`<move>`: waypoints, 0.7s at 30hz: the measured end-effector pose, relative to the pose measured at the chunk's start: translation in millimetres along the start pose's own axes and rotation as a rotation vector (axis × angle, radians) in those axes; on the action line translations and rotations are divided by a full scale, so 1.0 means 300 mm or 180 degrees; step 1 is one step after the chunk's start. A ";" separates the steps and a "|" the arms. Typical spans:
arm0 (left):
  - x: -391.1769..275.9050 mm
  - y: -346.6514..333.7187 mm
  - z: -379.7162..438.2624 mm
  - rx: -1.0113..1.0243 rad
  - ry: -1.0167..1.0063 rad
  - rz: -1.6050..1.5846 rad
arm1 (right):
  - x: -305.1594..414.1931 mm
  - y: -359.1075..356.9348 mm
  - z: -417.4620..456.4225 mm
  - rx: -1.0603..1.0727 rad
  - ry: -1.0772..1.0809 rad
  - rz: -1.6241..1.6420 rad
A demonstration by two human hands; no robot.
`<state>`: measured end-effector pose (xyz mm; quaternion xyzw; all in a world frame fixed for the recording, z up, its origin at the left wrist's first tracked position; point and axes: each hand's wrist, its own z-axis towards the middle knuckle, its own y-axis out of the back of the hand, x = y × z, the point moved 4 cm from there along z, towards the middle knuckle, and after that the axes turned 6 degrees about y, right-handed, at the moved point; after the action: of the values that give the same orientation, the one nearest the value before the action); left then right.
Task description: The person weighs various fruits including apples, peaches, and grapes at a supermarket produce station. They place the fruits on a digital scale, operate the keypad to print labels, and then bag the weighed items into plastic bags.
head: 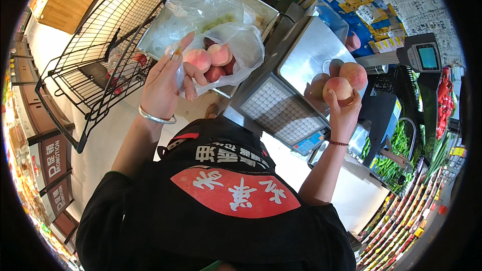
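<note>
My left hand (167,77) grips the rim of a clear plastic bag (246,54), whose mouth gapes and shows several peaches (219,55) inside, some pink and some dark red. Over the steel pan (316,41) of a weighing scale, my right hand (342,105) has its fingers around a peach (337,89). A second peach (353,75) sits against the first, on its far side; whether it rests on the pan or in my fingers I cannot tell. The scale's keypad (284,111) faces me. More plastic bagging (205,0) lies beyond the open bag.
A black wire shopping cart (101,37) with bottles in it stands at the left. A display on a post (427,57) rises at the right, near a dark machine (382,120) and leafy greens (395,158). A wooden box (71,0) is at the upper left.
</note>
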<state>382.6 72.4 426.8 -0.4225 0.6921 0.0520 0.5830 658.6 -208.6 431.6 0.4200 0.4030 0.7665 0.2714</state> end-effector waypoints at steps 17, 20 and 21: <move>0.003 0.022 -0.001 -0.0058 -0.0147 -0.0186 | 0.682 -0.688 -0.124 0.3453 0.1485 0.1541; -0.003 0.046 0.012 -0.0275 -0.0119 -0.0239 | 0.643 -0.755 -0.200 0.2634 0.1453 0.0935; 0.001 0.055 0.013 -0.0389 -0.0106 -0.0282 | 0.642 -0.703 -0.190 0.2719 0.1486 0.0916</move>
<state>374.8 84.9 418.3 -0.4865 0.6585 0.0752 0.5692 529.6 25.8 316.8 0.3622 0.6685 0.6363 -0.1303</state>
